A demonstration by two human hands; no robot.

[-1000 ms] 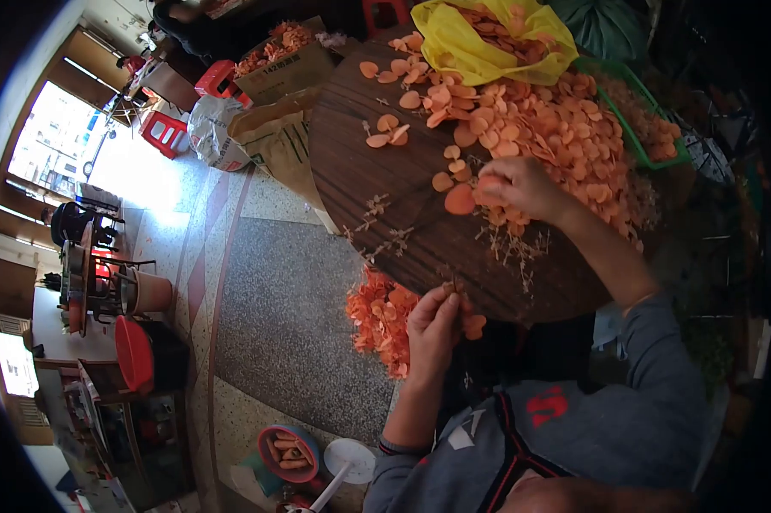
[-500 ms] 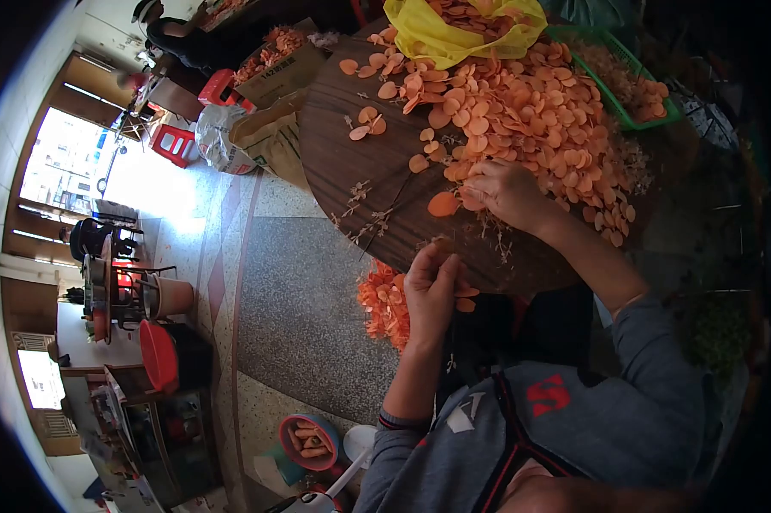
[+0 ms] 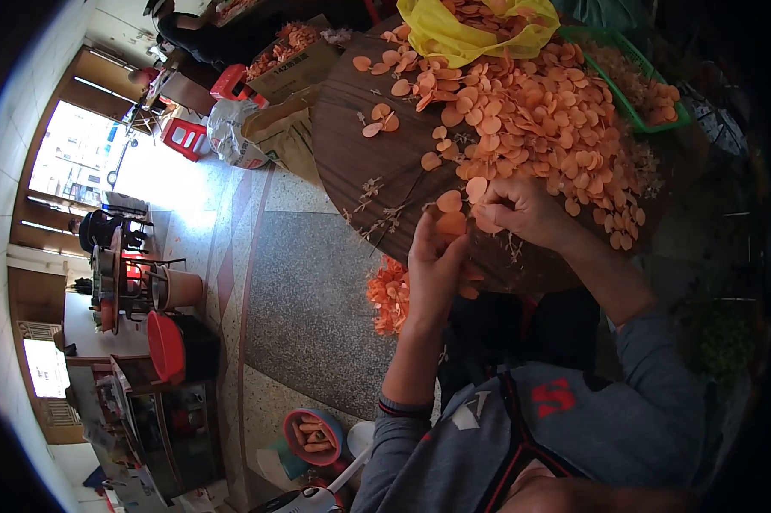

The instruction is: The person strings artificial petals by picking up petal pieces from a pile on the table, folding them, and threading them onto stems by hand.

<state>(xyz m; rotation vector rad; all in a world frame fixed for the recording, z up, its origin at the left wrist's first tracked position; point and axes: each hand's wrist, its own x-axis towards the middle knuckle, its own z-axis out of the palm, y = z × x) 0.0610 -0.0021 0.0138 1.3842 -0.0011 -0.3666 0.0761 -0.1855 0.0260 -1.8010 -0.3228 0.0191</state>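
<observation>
My left hand [image 3: 434, 272] is at the near edge of the round table, its fingers closed on orange artificial leaves [image 3: 451, 222] at the fingertips. Beside it my right hand [image 3: 526, 214] is pinched, its fingertips against an orange leaf [image 3: 488, 219]; whether it also grips a stem I cannot make out. A large pile of round orange leaves [image 3: 539, 120] spreads over the wooden table [image 3: 360, 111] beyond both hands. Thin sprigs with small pale buds [image 3: 377, 214] lie to the left. Below my left hand is a bunch of finished-looking orange leaves [image 3: 389, 295].
A yellow plastic bag [image 3: 479, 38] of leaves and a green basket [image 3: 638, 81] stand at the table's far side. A cardboard box [image 3: 295, 73] and paper sack [image 3: 287, 132] are left of it. A bowl [image 3: 313, 436] is on the floor. Another person [image 3: 189, 38] is at the back.
My right hand has moved from the pile toward my left hand, which has risen slightly. Orange leaves now show between the two hands. The view has shifted a little.
</observation>
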